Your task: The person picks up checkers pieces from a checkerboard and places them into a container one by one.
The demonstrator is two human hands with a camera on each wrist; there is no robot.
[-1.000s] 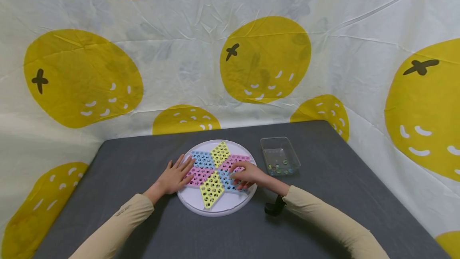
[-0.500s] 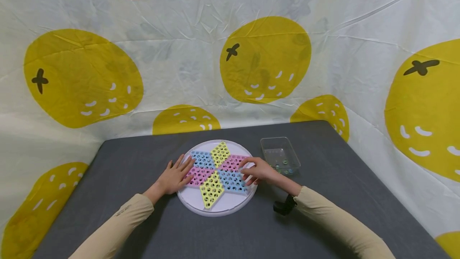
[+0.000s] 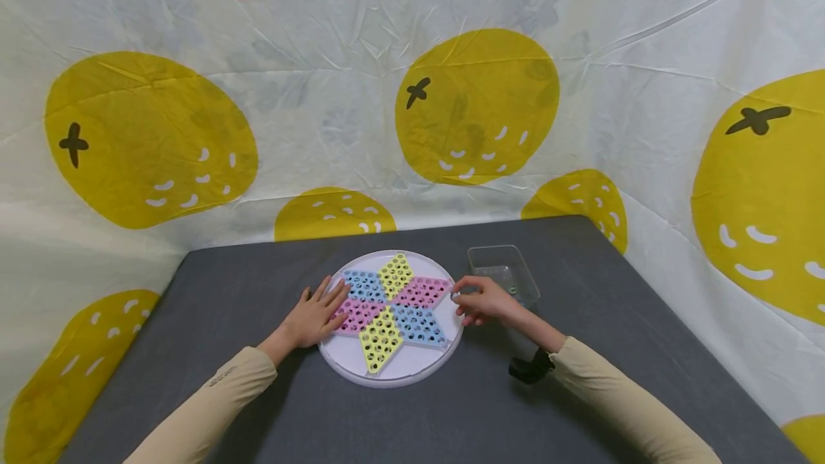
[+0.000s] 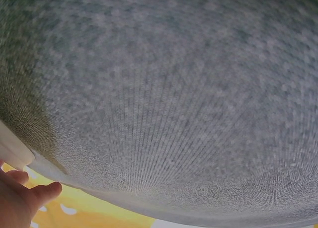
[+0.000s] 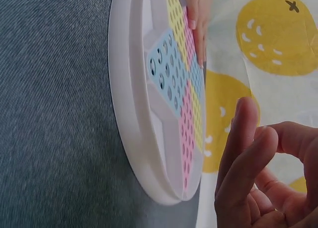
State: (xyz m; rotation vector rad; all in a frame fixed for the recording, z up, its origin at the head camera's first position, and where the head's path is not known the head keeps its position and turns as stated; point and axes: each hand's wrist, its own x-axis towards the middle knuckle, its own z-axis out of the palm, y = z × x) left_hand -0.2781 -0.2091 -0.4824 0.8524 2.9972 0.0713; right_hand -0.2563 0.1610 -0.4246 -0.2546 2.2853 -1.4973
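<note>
A round white Chinese checkers board (image 3: pixel 412 369) carries a star of pink, yellow and blue triangles dotted with holes. My left hand (image 3: pixel 314 317) rests on its left edge, fingers spread over the pink and blue points. At the right rim, my right hand (image 3: pixel 488 301) pinches a small marble (image 3: pixel 455 296) between thumb and index finger. In the right wrist view the thumb and fingertips of that hand (image 5: pixel 248 173) meet beside the board, and the marble is mostly hidden. The left wrist view catches only part of the left hand (image 4: pixel 20 200) at the board's edge.
A clear plastic box (image 3: pixel 525 271) stands right of the board, with marbles (image 3: pixel 512 290) inside; the right hand covers its near corner. Under everything lies a dark grey tabletop (image 3: pixel 412 421). A white cloth with yellow fruit prints (image 3: pixel 477 106) hangs behind.
My right hand has moved right, from over the blue triangle to the board's right rim near the box. The left hand has stayed in place.
</note>
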